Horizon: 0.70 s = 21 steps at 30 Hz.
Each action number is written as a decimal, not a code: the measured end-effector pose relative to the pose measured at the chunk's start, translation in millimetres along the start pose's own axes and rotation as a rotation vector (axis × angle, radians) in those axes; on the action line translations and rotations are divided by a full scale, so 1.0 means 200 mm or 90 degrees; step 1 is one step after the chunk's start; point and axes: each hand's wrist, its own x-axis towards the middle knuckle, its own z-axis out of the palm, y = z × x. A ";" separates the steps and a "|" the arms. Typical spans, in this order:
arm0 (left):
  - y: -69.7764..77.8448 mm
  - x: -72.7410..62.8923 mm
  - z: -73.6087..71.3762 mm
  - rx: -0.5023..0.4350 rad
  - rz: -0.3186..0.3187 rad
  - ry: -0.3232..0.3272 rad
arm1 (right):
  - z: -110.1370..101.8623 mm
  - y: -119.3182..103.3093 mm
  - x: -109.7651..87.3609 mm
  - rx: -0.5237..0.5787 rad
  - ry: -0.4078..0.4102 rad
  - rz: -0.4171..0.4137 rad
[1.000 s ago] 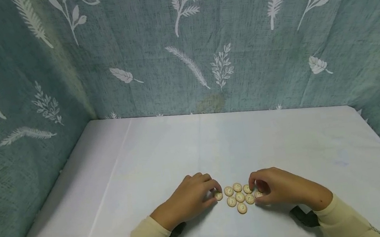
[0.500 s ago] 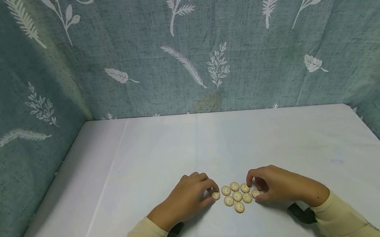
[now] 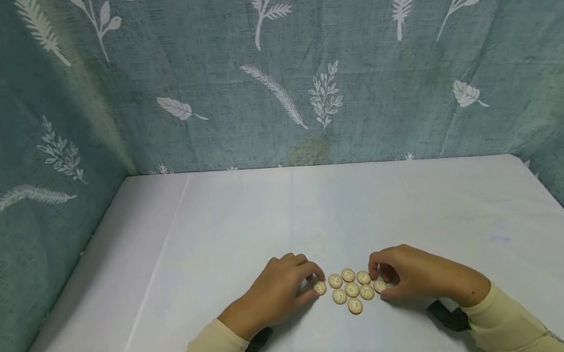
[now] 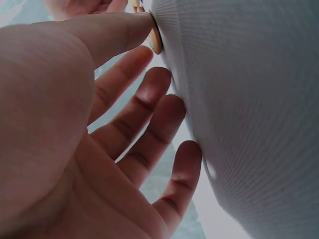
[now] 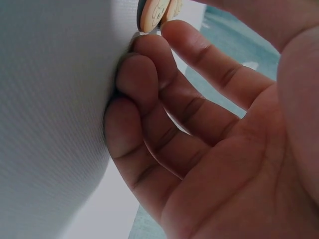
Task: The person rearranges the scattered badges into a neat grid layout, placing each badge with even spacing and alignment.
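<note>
Several small round cream discs with dark printed marks lie flat on the white table, grouped like a flower around a middle disc. My left hand pinches the leftmost disc between thumb and index finger, slightly apart from the group. At the other side, my right hand has thumb and index finger around the rightmost disc. Its index fingertip is close to the upper right disc. In the right wrist view, a disc shows a dark underside, and the other fingers rest curled on the cloth.
White cloth covers the table. Green leaf-patterned fabric hangs behind it and along the left side. A dark strap sits under the right wrist.
The head view has shifted slightly. Both hands stay by the same discs, with hardly any movement; the right index finger has drawn a little off the upper right disc.
</note>
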 end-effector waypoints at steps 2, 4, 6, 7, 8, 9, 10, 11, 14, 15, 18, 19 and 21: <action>0.00 0.00 0.00 -0.004 -0.001 -0.003 | 0.00 0.00 0.00 0.001 0.000 0.001; 0.00 0.00 0.00 -0.007 -0.005 -0.005 | 0.00 0.00 0.00 0.002 0.001 -0.002; 0.00 0.00 0.00 -0.007 -0.009 -0.007 | 0.01 0.00 0.00 0.003 0.000 -0.004; 0.00 0.00 0.00 -0.006 -0.012 -0.009 | 0.01 0.00 0.00 0.004 0.000 -0.005; 0.00 0.00 0.00 -0.007 -0.014 -0.010 | 0.01 0.00 0.00 0.003 0.000 -0.006; -0.01 0.00 0.00 -0.006 -0.014 -0.011 | 0.01 0.00 0.00 0.003 0.001 -0.006; -0.01 0.00 0.00 -0.004 -0.014 -0.011 | 0.01 0.00 0.01 0.002 0.001 -0.006; -0.01 0.00 0.00 -0.002 -0.015 -0.011 | 0.01 0.00 0.01 0.000 0.002 -0.006; -0.01 0.00 0.00 0.002 -0.014 -0.007 | 0.01 0.01 0.01 -0.005 0.009 -0.009; -0.01 0.00 0.00 0.002 -0.014 -0.006 | 0.01 0.01 0.01 -0.004 0.008 -0.009; -0.01 0.00 0.01 -0.006 -0.010 -0.004 | 0.01 0.01 0.01 -0.001 0.005 -0.008; -0.01 0.00 0.01 -0.008 -0.008 -0.004 | 0.01 0.01 0.01 -0.002 0.004 -0.008; -0.01 0.00 0.01 -0.006 -0.002 0.002 | 0.00 0.01 0.01 -0.007 0.006 -0.007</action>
